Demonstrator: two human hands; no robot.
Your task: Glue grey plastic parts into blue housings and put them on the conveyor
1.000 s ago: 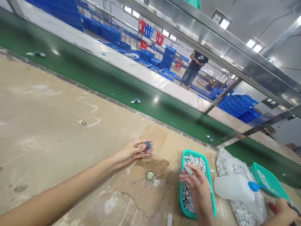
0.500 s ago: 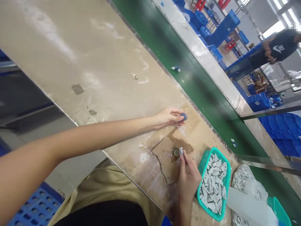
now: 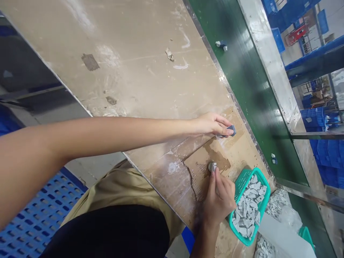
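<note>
A second ago my right hand (image 3: 220, 195) was over the teal basket (image 3: 242, 181); now it pinches a grey piece (image 3: 214, 166) at the round cap (image 3: 210, 166) on the cardboard (image 3: 198, 163), contact unclear. My left hand (image 3: 211, 123) still grips a blue piece (image 3: 233, 129).

The left hand (image 3: 215, 124) pinches a small dark-blue piece (image 3: 232, 129) over the far side of the tan table (image 3: 139, 82). Nearer, the right hand (image 3: 220, 196) holds a small pale piece (image 3: 214, 165) at a round cap (image 3: 210, 167) — whether they touch is unclear — on torn cardboard (image 3: 197, 165). To its right stands a turquoise basket (image 3: 242, 183) of grey-white pieces (image 3: 247, 209), with a white container (image 3: 285, 236) just beside it. Beyond the table runs a green belt (image 3: 243, 71).
</note>
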